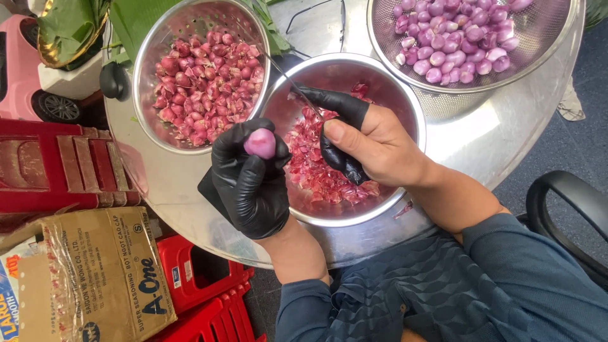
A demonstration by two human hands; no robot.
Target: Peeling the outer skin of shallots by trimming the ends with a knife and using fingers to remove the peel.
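bare tray strip right of peel bowl, colanders crowding behind

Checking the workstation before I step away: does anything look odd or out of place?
One thing: the right hand has black covering only on thumb and forefinger, while the left hand wears a full black glove. A bit of peel lies outside the bowl.

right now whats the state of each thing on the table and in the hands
left hand: gloved, holds peeled shallot
right hand: holds thin knife
middle bowl: holds peeled skins
left colander: full of unpeeled shallots
right colander: full of peeled shallots
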